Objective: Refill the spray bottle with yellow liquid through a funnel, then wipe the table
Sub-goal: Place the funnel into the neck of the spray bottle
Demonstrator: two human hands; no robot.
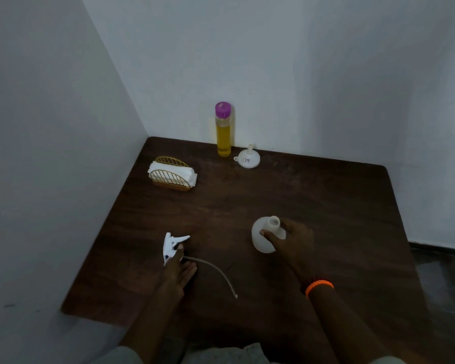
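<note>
dark wooden table [313,195]: right hand [292,241] fingers clamped on open spray bottle [263,236]; left hand [180,269] fingers pinching detached spray head [171,245].

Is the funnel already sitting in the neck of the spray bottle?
No, the funnel lies upside down on the table beside the yellow liquid bottle, while the spray bottle has an open, bare neck.
</note>
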